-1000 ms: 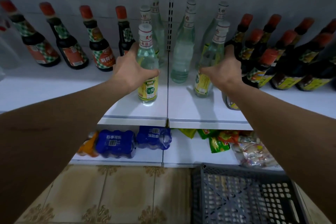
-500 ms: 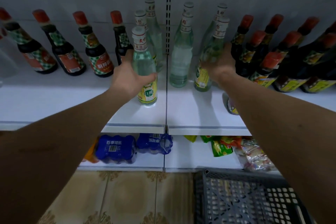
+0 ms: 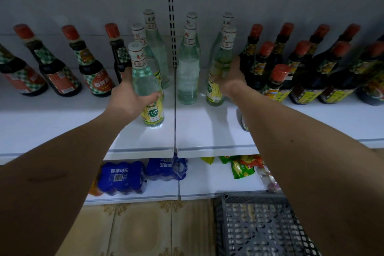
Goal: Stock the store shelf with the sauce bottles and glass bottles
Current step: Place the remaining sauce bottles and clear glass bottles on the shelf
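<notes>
Both hands reach onto the white shelf (image 3: 143, 147). My left hand (image 3: 129, 97) wraps a clear glass bottle (image 3: 146, 87) with a yellow label that stands upright at the front of the left group. My right hand (image 3: 229, 81) grips another clear glass bottle (image 3: 219, 72), upright and set further back beside the other clear bottles (image 3: 188, 68). Dark sauce bottles with red caps stand in a row on the left (image 3: 93, 70) and crowd the right (image 3: 276, 81). One more dark bottle (image 3: 245, 123) is mostly hidden behind my right forearm.
A slotted upright post (image 3: 170, 16) divides the back wall. The lower shelf holds blue drink packs (image 3: 122, 177) and snack bags (image 3: 242, 168). A grey plastic crate (image 3: 259, 224) stands on the tiled floor at the bottom right.
The right hand has pushed its glass bottle further back on the shelf, in line with the other clear bottles. The left hand has stayed on its bottle at the front.
</notes>
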